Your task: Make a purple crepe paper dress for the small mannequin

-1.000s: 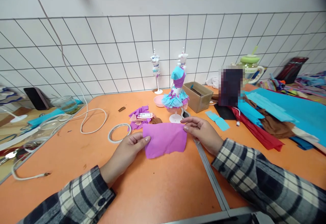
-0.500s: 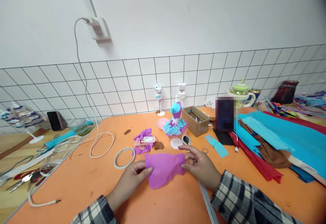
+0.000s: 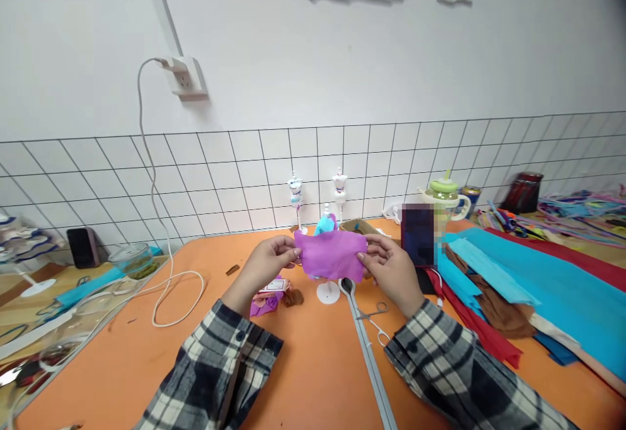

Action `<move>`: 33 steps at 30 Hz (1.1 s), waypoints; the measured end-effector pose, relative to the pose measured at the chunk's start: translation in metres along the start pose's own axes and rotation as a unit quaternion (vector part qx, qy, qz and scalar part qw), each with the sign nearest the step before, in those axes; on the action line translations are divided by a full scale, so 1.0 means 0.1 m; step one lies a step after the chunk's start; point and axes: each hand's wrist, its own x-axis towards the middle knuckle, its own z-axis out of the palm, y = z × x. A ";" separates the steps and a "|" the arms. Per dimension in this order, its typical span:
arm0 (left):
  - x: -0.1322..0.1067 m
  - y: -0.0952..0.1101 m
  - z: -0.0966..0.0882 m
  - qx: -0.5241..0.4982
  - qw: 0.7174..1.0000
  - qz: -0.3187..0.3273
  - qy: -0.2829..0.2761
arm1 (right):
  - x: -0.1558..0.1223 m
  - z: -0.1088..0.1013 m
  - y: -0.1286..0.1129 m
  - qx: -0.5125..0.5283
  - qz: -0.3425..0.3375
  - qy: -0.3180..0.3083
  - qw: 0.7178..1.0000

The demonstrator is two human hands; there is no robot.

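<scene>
I hold a purple piece of fabric [image 3: 332, 255] up in the air between both hands, stretched flat. My left hand [image 3: 267, 265] pinches its left edge and my right hand [image 3: 388, 268] pinches its right edge. Right behind the fabric stands a small mannequin [image 3: 327, 286] dressed in turquoise and purple, mostly hidden by it; only its top and white round base show. Scissors [image 3: 372, 316] lie on the orange table [image 3: 313, 365] below my right hand.
Two bare white mannequins [image 3: 295, 196] stand by the tiled wall. Purple scraps [image 3: 268, 294] lie left of the stand. A metal strip [image 3: 368, 358] crosses the table. Turquoise, red and brown fabric [image 3: 508, 280] piles at right. A white cable [image 3: 171, 293] loops at left.
Both hands have lifted the purple fabric off the table and raised it in front of the dressed mannequin. My head has tilted up, showing more wall.
</scene>
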 end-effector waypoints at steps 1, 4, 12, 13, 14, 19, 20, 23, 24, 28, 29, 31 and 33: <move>0.04 -0.02 0.01 0.004 1.000 -0.001 0.000 | 0.04 0.00 0.00 -0.007 -0.019 0.002 1.000; 0.10 -0.08 0.04 0.012 1.000 -0.001 -0.011 | 0.15 0.00 0.01 -0.010 -0.048 0.006 0.999; -0.03 0.11 -0.01 0.129 0.990 0.050 0.006 | 0.11 -0.19 0.16 -0.023 -0.015 -0.039 0.999; -0.10 0.16 -0.03 0.155 0.986 0.066 0.000 | 0.05 -0.22 0.16 -0.042 -0.045 -0.034 0.998; -0.19 0.19 -0.05 0.169 0.981 0.097 -0.001 | -0.02 -0.24 0.17 -0.063 -0.073 -0.031 0.995; -0.78 -0.13 -0.18 0.286 0.917 0.279 -0.010 | -0.49 -0.27 0.33 -0.084 -0.086 -0.068 0.990; -0.90 -0.29 -0.19 0.303 0.900 0.312 -0.003 | -0.59 -0.26 0.41 -0.092 -0.090 -0.087 0.988; -1.18 -0.72 -0.20 0.332 0.876 0.347 -0.043 | -0.84 -0.20 0.65 -0.166 -0.108 -0.145 0.969; -1.24 -0.82 -0.19 0.351 0.876 0.328 -0.046 | -0.89 -0.18 0.72 -0.202 -0.109 -0.170 0.958; -1.28 -0.98 -0.13 0.402 0.868 0.262 -0.128 | -0.97 -0.19 0.86 -0.328 -0.125 -0.272 0.896; -1.26 -0.98 -0.11 0.399 0.866 0.262 -0.149 | -0.96 -0.21 0.87 -0.333 -0.141 -0.293 0.885; -1.22 -0.98 -0.07 0.381 0.872 0.268 -0.150 | -0.94 -0.25 0.89 -0.312 -0.182 -0.319 0.876; -1.19 -0.99 -0.03 0.372 0.877 0.276 -0.126 | -0.91 -0.29 0.91 -0.290 -0.211 -0.323 0.876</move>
